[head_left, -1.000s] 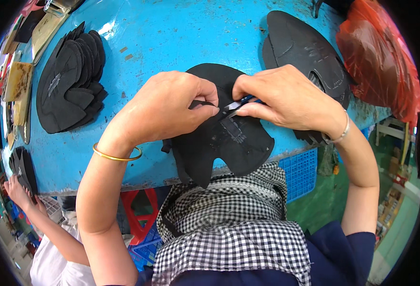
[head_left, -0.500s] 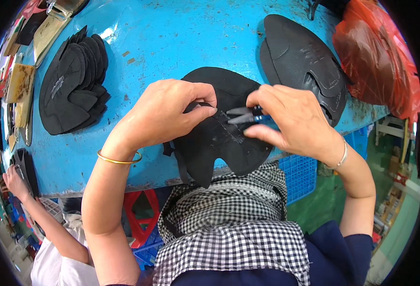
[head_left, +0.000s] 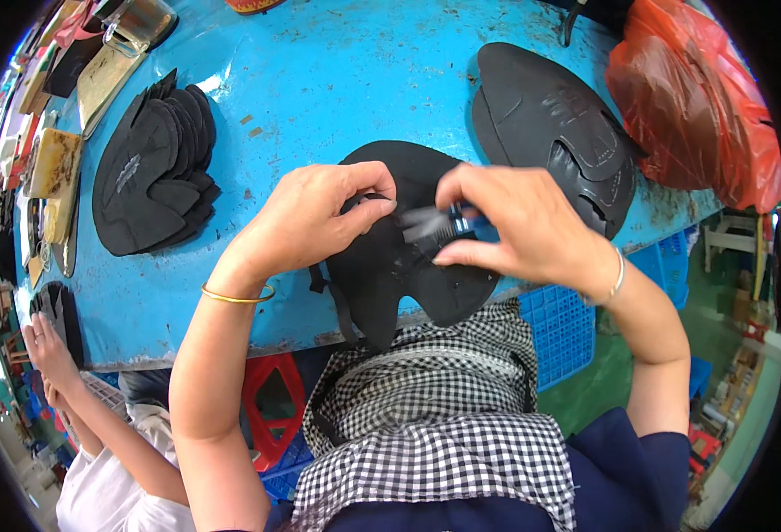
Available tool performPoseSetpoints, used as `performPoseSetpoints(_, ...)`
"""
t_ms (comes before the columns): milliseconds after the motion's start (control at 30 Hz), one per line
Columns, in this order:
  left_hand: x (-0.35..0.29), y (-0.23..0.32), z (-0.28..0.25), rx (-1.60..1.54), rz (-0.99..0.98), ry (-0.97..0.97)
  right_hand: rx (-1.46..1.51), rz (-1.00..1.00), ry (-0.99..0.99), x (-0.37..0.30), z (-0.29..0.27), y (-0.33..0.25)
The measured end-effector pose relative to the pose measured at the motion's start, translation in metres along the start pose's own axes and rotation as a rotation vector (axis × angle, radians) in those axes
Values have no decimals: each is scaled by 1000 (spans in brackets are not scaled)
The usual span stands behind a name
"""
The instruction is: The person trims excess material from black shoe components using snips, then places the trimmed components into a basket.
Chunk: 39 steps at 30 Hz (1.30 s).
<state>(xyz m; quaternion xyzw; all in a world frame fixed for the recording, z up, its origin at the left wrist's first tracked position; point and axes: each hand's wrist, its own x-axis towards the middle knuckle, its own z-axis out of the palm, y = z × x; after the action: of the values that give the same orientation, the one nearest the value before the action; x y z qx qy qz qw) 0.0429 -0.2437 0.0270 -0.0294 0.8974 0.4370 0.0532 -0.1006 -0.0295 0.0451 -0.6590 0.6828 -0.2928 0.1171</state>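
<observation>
My L hand [head_left: 315,213], nearly closed, pinches blk piece [head_left: 377,262]; R hand [head_left: 523,217], half-curled, grips snips [head_left: 454,223]. Piece's under both.

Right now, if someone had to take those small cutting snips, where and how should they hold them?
Probably by the blue handle, coming from the right, as the right hand does. The blades point left toward the left hand, so the handle end keeps fingers off them. Blur hides how far the blades are open.
</observation>
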Motion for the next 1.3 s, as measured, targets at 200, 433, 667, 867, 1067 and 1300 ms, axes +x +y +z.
performPoseSetpoints(200, 5, 7, 5, -102, -82, 0, -373, -98, -58, -28, 34, -28)
performPoseSetpoints(433, 1, 15, 4, -40, -148, 31, -318, 3, -181, -74, 24, -51)
performPoseSetpoints(667, -46, 6, -3, -711, 147, 130, -138, -8, -22, -71, 12, -33)
performPoseSetpoints(867, -108, 34, 21, -600, 48, -538, -42, 17, 421, -13, -73, -14)
performPoseSetpoints(1067, -93, 80, 23, -261, 68, -753, -395, -166, 571, -22, -151, -5)
performPoseSetpoints(1300, 54, 104, -25, -260, 76, -257, -487, 239, 268, -129, -80, 35)
